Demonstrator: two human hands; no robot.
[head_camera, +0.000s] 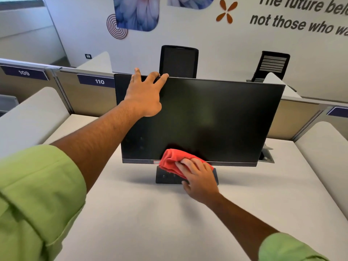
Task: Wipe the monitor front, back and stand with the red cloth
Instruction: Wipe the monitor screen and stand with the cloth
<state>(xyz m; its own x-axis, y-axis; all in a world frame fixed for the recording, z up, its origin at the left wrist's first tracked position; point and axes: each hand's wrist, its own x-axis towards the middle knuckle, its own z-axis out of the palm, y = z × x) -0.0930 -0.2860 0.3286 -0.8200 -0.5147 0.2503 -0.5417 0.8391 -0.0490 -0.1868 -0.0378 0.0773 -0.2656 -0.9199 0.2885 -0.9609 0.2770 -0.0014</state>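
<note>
While my left hand (144, 95) steadies the monitor (199, 119) by its top edge near the left corner, fingers hooked over the rim and the thumb spread along it, my right hand (197, 175) presses the red cloth (172, 160) against the bottom middle of the screen, just above the stand (165, 176). My right fingers are curled over the bunched cloth, gripping it.

Reading from the left, the partition behind carries dark blue plates marked "109" (24, 72) and "110" (99, 81). On the far wall at the right, slanted lettering (301, 17) shows "The future bel..." and, below it, "not those who wa...", both cut off by the frame edge. A small reddish tag sits on the bottom bezel beside the cloth, too small to read.

The monitor stands upright in the middle of the pale tabletop (150, 213). I judge it thin, stiff and top-heavy on a small base, so it would rock or tip under a firm push; the top rim is the sensible place to hold it, well off the glass. The screen itself is probably fragile and smears easily, so light pressure suits it. The cloth looks soft and limp, and it folds into a pad in my palm.
</note>
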